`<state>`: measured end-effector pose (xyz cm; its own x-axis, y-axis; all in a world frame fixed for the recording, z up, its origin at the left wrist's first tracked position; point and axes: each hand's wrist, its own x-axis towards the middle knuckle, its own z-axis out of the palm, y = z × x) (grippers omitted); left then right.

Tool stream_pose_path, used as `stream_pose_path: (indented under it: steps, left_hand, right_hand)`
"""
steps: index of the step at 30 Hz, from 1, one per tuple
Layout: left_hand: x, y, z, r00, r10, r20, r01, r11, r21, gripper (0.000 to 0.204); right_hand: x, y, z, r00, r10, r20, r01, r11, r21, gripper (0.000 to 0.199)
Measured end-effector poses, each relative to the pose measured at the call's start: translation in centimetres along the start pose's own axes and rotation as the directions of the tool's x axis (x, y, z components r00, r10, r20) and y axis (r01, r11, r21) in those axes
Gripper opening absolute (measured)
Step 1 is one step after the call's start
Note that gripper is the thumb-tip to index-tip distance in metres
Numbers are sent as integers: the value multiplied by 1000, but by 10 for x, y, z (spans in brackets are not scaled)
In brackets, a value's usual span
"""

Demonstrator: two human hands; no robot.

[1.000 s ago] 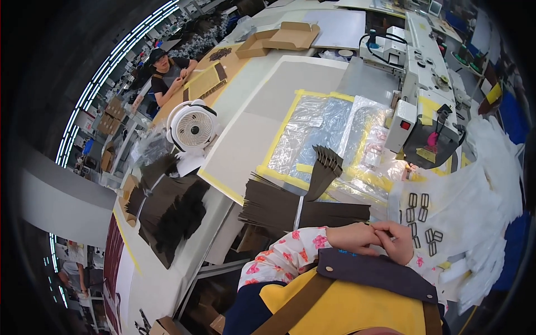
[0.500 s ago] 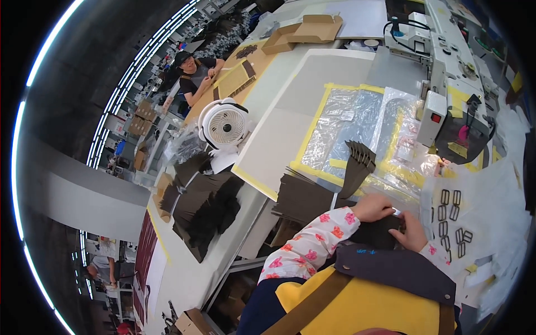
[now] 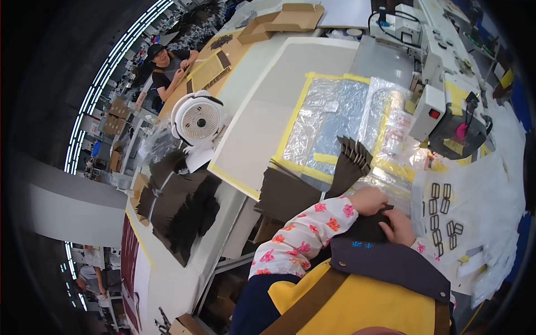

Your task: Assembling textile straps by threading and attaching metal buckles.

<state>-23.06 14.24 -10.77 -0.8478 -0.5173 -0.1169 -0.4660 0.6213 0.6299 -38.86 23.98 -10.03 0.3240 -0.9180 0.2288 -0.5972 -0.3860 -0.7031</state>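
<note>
My left hand [image 3: 368, 200], in a white sleeve with pink and orange flowers, is closed on a dark brown fabric piece [image 3: 373, 224] in front of my chest. Opposite it, my right hand [image 3: 398, 226] grips the same piece, its thumb lying along the edge. The fingertips of both hands are partly hidden. Just beyond my left forearm lies a stack of dark brown fabric pieces [image 3: 283, 192], and beside it a fanned bundle of brown strips [image 3: 350, 166].
Several dark slider buckles [image 3: 435, 206] lie on white sheeting at the right. Behind them stands a white machine [image 3: 427, 113]. Taped plastic film [image 3: 318, 120] covers the table ahead. A white fan [image 3: 200, 120] and tied brown bundles [image 3: 173, 206] are at left; a co-worker [image 3: 166, 70] sits beyond.
The whole view has shifted, so the table things sit further left. A small white bit that showed between my fingertips is no longer visible; a dark brown edge shows there. Both hands remain close together.
</note>
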Motion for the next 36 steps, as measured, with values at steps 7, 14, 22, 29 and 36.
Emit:
stream_pose_path:
  steps: [7, 14, 22, 29, 36]
  left_hand:
    - [5, 9, -15, 834, -173, -524, 73, 976, -207, 17]
    - [15, 0, -10, 901, -235, -365, 100, 930, -353, 19]
    - [-1, -1, -2, 907, -188, -376, 27, 919, -394, 19]
    - [-17, 9, -18, 878, -110, -466, -96, 913, -397, 15]
    - [-13, -1, -23, 806, -257, -534, -67, 856, -513, 15]
  right_hand:
    - [-11, 11, -36, 986, 126, 110, -127, 992, 4, 26]
    - [-32, 80, -150, 746, 541, -388, -579, 815, 24, 17]
    - [-21, 131, -113, 692, 547, -470, -698, 673, -244, 26]
    - [-10, 153, -131, 727, 593, -346, -686, 613, -393, 22]
    - [39, 53, -127, 901, 253, -354, -269, 963, 3, 13]
